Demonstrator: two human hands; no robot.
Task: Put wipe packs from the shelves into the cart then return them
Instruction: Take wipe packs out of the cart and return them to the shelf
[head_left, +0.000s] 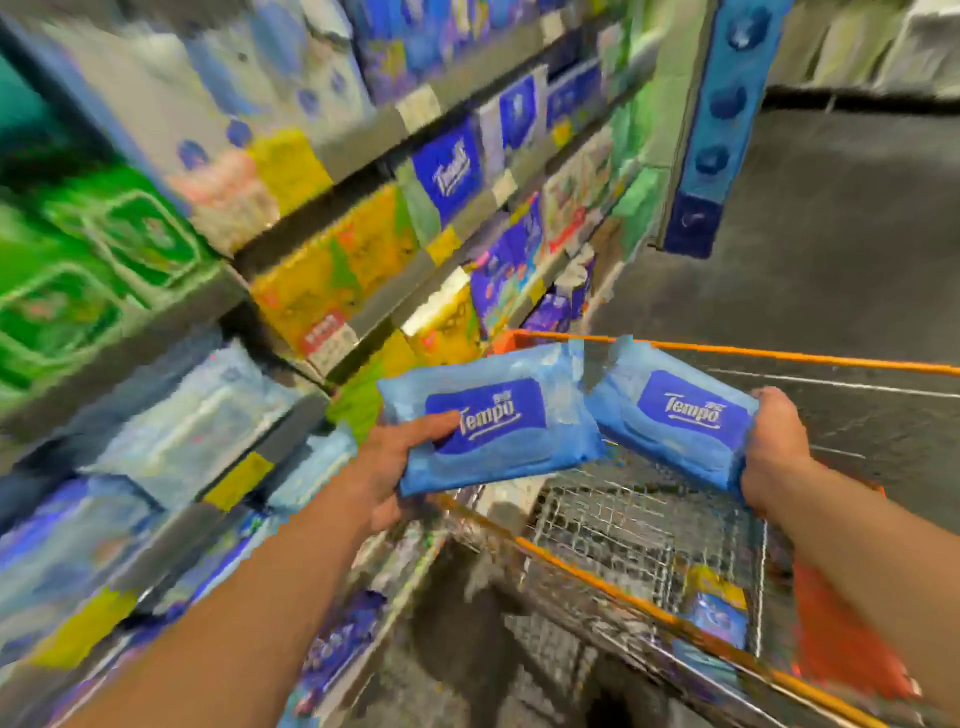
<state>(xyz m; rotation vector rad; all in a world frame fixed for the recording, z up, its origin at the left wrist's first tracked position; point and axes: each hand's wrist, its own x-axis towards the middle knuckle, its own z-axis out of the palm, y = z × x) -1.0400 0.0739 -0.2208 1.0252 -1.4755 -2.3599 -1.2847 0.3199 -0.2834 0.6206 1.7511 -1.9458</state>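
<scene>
Here two blue wipe packs are held above the cart (675, 358), one in each hand, and whether they are bound for the basket or for the shelves (363, 156) cannot be told from this moment alone. The left pack (488, 426) is gripped at its near end by the left hand (395, 462), thumb laid on the label and fingers curled beneath; the right pack (670, 415) is clasped at its right end by the right hand (774, 452), fingers wrapped round the edge. The far corners of the two packs nearly meet over the orange rim. If the packs are to be dropped, both hands need only be lowered past the rim and the fingers loosened; if they are to be returned, the arms must be swung left toward the shelves. Room is judged ample inside the wire basket, where only a small blue-and-yellow item (717, 608) is seen near the close end. The shelf edges to the left are crowded with stock and stand close beside the cart, so a narrow gap is left between them, while open floor (831, 234) is seen ahead
</scene>
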